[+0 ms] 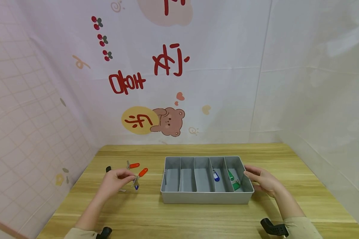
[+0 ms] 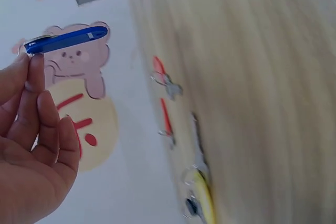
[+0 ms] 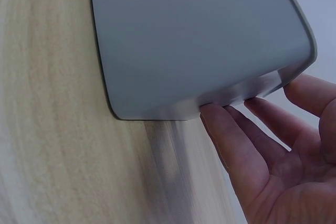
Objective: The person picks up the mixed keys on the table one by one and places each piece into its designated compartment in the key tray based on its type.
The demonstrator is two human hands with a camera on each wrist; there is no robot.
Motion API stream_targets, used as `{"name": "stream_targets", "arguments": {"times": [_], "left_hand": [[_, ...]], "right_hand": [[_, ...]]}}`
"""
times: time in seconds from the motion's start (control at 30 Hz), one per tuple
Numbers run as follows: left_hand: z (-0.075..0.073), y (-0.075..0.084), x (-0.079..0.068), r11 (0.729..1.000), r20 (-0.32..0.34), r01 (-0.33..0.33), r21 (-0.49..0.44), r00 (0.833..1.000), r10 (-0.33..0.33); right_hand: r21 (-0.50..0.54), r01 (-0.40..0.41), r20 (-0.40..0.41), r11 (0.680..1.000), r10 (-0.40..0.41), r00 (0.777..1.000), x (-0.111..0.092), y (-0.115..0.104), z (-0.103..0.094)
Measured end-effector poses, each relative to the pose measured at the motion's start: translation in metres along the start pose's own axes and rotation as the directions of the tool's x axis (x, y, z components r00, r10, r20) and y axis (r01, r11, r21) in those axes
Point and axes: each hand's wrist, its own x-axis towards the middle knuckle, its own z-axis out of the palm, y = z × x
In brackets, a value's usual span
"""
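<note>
My left hand [image 1: 116,181] pinches a key with a blue key tag [image 2: 73,39] between thumb and fingertips, above the table on the left. The tag sticks out past the fingertips in the left wrist view. My right hand [image 1: 262,181] holds the right end of a grey divided box [image 1: 206,198], thumb at the rim and fingers against the outer side wall. Inside, another blue key tag [image 1: 216,176] lies in the second compartment from the right. Two green key tags [image 1: 236,185] lie in the rightmost one.
Two keys with red tags [image 1: 134,165] lie on the table near my left hand. A key with a yellow tag [image 2: 205,198] and a small dark piece [image 2: 191,206] beside it show in the left wrist view. A printed cloth [image 1: 221,83] hangs behind the table.
</note>
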Motion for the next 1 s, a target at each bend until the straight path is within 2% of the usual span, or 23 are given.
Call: {"name": "stream_targets", "arguments": {"times": [0.17,0.43,1.0], "left_hand": [[0.002,0.014,0.001,0.998,0.01,0.045,-0.035,0.999,-0.045],[0.003,0.036,0.001,0.997,-0.02,0.073,-0.012,0.997,-0.073],[0.013,0.07,0.009,0.995,-0.023,0.059,-0.079,0.998,-0.061]], "right_hand": [[0.001,-0.003,-0.002,1.0,0.003,1.0,0.0,0.001,0.0],[-0.002,-0.005,-0.002,1.0,0.005,1.0,0.0,0.0,0.0],[-0.024,-0.026,-0.024,0.999,0.025,0.999,0.0,0.0,0.001]]}}
